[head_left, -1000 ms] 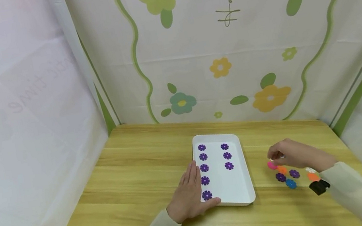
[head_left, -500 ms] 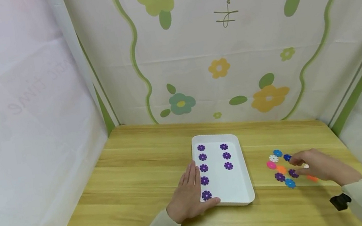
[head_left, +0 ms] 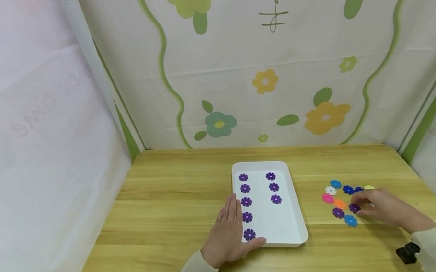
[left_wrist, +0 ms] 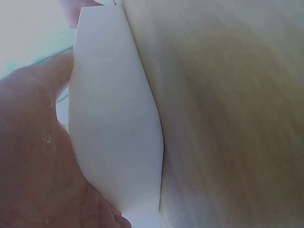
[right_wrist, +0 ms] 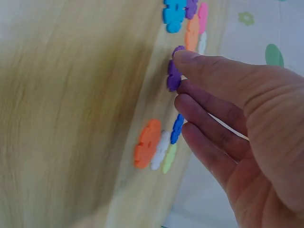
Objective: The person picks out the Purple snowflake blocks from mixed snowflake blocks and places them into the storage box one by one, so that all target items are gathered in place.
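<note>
My left hand (head_left: 226, 239) lies along the left rim of a white tray (head_left: 271, 228), fingers straight, thumb stretched over the near rim. Up close in the left wrist view, the palm borders the tray's outer wall (left_wrist: 114, 109). Inside the tray, purple flower-shaped discs (head_left: 246, 202) form a longer left column and a shorter right one. My right hand (head_left: 388, 208) is down at the loose pieces on the right. Its thumb and fingertips pinch a purple flower-shaped disc (right_wrist: 174, 76) at the table; the index finger is mostly hidden behind the thumb.
Around the right hand lie loose discs: pink (head_left: 327, 198), orange (head_left: 340, 204), white (head_left: 331, 190), light blue (head_left: 350, 220), dark blue (head_left: 348, 190) and another purple one (head_left: 338, 213). Another orange disc (right_wrist: 147, 144) lies under that hand. A printed cloth (head_left: 230, 56) hangs behind the wooden table (head_left: 161, 214).
My right hand has gone from the far end of the loose pieces to the right, then in to the purple disc, its fingers drawing together there. Left hand and tray stay put.
</note>
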A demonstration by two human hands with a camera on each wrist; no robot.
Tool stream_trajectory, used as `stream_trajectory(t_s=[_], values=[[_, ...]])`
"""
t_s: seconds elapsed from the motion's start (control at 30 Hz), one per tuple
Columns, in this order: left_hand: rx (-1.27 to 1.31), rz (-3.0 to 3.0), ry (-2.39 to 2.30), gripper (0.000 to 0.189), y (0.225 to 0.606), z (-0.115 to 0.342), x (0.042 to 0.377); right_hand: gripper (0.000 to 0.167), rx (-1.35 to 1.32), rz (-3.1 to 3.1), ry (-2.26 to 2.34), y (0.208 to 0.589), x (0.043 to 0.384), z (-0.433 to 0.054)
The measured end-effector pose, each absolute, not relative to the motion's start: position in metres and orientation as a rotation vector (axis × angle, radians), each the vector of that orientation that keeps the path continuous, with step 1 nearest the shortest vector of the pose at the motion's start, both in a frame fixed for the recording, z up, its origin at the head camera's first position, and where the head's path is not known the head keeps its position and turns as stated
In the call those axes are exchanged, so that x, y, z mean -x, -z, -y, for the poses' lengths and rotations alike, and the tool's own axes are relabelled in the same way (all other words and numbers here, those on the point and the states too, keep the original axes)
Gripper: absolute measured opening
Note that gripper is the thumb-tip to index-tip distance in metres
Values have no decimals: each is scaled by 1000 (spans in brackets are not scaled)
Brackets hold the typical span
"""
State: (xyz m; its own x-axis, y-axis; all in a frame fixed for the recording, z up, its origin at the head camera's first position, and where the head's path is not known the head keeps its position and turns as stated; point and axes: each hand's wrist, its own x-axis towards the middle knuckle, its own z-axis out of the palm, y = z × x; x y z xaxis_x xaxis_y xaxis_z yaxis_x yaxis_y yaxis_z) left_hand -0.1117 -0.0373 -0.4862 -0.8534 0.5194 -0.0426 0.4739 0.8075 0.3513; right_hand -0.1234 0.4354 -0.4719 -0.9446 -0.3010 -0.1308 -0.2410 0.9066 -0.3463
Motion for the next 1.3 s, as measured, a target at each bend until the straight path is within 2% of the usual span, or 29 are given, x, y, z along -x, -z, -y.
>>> stream_trajectory(t_s=[0.27,0.37,0.57,0.73,1.3], values=[[-785,-2855,-498,121,486,38,112,25,345,-2815,573,477,133,-444],[-791,-2859,-499,121,485,37,111,20,335,-2778,616,476,136,-446],[-810,-2864,-500,120,482,36,112,7,483,-2752,668,466,138,-447],[-801,-2869,-500,121,484,37,112,11,576,-2733,648,456,144,-443],[-796,-2869,-502,119,481,37,109,12,755,-2616,683,413,178,-360]])
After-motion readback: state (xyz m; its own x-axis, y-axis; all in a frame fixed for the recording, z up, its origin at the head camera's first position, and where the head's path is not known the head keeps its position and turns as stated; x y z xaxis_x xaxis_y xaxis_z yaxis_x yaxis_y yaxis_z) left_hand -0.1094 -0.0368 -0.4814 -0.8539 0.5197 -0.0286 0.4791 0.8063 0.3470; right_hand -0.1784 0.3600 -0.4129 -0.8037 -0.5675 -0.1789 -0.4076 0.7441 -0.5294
